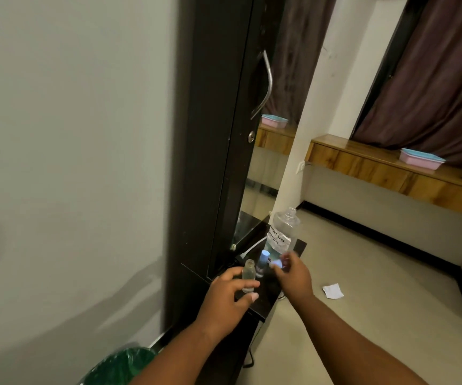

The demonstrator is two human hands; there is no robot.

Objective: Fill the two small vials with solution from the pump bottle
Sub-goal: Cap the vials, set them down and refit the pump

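L hand point(225, 294) grips open clear vial point(248, 276) on black shelf point(263, 307); R hand point(293, 273) pinches blue cap point(278, 264) near labelled bottle point(283, 232), capped vial point(262, 259) between.

The clear bottle point(284, 232) wears a white label with dark handwriting. Beside it stands a vial point(261, 263) with a pale blue cap, on the glossy black surface point(266, 298). Beyond the bottle, brown curtains point(432, 79) hang above a pink box point(420, 159) with a blue lid.

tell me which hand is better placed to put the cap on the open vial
Right, probably. The right hand seems to pinch a small blue cap beside the open vial, which the left hand is already wrapped around. Motion blur makes the cap grip uncertain.
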